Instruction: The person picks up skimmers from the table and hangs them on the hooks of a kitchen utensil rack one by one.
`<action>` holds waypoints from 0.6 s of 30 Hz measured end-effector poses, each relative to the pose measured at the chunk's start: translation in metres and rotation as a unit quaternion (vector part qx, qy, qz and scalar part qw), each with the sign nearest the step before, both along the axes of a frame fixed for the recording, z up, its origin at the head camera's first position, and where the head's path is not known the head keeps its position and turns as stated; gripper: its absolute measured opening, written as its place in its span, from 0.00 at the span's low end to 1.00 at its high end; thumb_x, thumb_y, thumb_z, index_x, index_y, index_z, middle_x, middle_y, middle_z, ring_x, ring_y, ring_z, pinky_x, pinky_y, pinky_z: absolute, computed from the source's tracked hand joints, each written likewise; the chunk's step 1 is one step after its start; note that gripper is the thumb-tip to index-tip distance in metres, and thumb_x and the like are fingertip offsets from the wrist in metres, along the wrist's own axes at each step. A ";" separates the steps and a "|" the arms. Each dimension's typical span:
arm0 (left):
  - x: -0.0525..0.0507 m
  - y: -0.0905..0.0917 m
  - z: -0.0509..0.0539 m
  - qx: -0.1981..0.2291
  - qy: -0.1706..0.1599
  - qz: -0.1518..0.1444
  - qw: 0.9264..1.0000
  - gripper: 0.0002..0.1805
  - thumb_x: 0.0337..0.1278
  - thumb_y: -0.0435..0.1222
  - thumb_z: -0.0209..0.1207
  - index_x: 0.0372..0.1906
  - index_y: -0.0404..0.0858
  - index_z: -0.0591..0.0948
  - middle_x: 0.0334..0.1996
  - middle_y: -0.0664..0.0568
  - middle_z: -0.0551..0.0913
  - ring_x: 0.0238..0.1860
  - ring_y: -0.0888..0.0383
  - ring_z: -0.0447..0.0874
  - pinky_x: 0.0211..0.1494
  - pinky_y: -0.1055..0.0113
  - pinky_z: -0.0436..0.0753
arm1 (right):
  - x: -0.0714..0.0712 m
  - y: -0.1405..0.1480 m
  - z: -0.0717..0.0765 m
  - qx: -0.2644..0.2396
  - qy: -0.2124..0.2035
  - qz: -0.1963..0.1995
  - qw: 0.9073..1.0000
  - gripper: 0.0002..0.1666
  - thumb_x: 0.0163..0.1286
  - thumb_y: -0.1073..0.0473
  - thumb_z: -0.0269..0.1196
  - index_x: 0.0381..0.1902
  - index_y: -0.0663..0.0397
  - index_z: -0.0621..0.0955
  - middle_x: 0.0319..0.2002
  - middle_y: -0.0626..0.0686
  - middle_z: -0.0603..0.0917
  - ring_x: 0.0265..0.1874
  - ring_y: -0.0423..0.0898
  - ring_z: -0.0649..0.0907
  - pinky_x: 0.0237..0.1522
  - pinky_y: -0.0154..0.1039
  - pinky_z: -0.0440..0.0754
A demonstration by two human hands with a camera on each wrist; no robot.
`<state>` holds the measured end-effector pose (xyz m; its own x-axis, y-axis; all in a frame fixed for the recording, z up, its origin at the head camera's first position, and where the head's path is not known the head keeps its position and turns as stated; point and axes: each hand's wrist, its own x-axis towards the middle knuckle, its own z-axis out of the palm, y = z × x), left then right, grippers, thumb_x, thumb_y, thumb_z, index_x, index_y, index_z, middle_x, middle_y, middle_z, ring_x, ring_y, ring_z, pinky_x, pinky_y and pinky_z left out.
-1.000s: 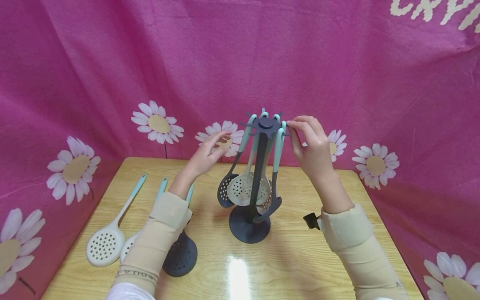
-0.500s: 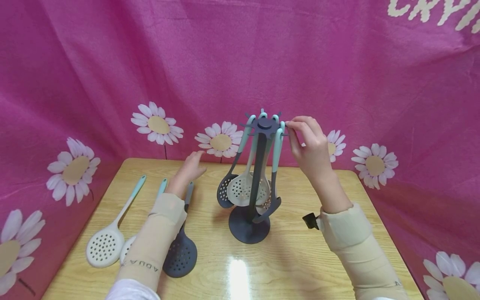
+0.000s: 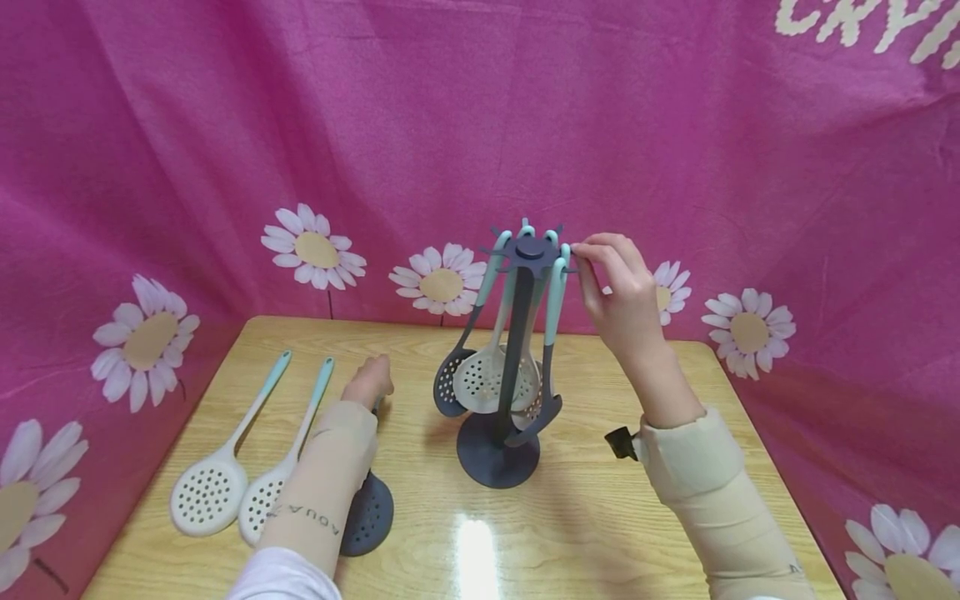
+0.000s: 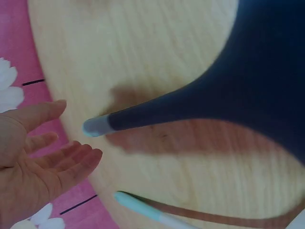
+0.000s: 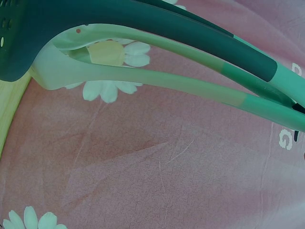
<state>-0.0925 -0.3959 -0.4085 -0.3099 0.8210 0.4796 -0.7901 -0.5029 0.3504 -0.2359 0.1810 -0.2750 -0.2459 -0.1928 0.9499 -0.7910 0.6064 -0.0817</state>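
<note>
A person's left hand [image 3: 367, 382] spreads thumb and fingers wide at the handle end of a dark slotted skimmer [image 3: 371, 518] lying on a wooden table [image 3: 585, 533], while the right hand [image 3: 622, 287] pinches the top edge of a utensil rack [image 3: 514, 367] hung with turquoise-handled tools [image 3: 555, 312].

Dark perforated skimmer [image 3: 369, 517]: lying flat, its lighter-tipped handle end near your left hand [image 3: 369, 380]. Dark utensil rack [image 3: 517, 354]: upright, hung with mint-handled utensils [image 3: 556, 302], top edge at your right hand's [image 3: 622, 292] pinched fingertips.
</note>
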 end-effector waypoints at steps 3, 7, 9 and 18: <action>0.013 -0.020 0.000 -0.186 0.008 0.163 0.969 0.41 0.57 0.60 0.06 0.65 0.61 0.64 0.62 0.69 0.66 0.63 0.65 0.64 0.65 0.62 0.61 | 0.000 0.000 0.000 0.000 -0.001 0.000 1.000 0.05 0.56 0.76 0.59 0.32 0.70 0.80 0.31 0.62 0.78 0.32 0.54 0.78 0.43 0.29 0.74; 0.013 -0.028 -0.005 -0.222 0.017 0.187 0.957 0.45 0.54 0.57 0.00 0.64 0.62 0.64 0.61 0.71 0.67 0.60 0.67 0.66 0.63 0.64 0.65 | 0.000 0.000 0.000 0.000 0.000 0.000 1.000 0.05 0.56 0.76 0.60 0.32 0.70 0.79 0.30 0.62 0.78 0.32 0.54 0.78 0.43 0.31 0.74; 0.012 -0.027 -0.005 -0.201 0.011 0.176 0.964 0.43 0.54 0.59 0.03 0.65 0.61 0.64 0.62 0.68 0.66 0.63 0.63 0.64 0.64 0.61 0.63 | 0.000 0.000 0.000 -0.001 0.001 0.000 1.000 0.05 0.56 0.76 0.60 0.32 0.70 0.79 0.30 0.62 0.78 0.32 0.54 0.78 0.42 0.31 0.74; 0.010 -0.027 -0.008 -0.175 0.000 0.158 0.972 0.43 0.54 0.62 0.06 0.66 0.61 0.62 0.64 0.67 0.64 0.65 0.61 0.61 0.67 0.59 0.59 | 0.000 0.000 0.001 -0.001 0.000 0.000 1.000 0.05 0.56 0.76 0.60 0.32 0.70 0.79 0.30 0.62 0.78 0.32 0.54 0.78 0.43 0.31 0.74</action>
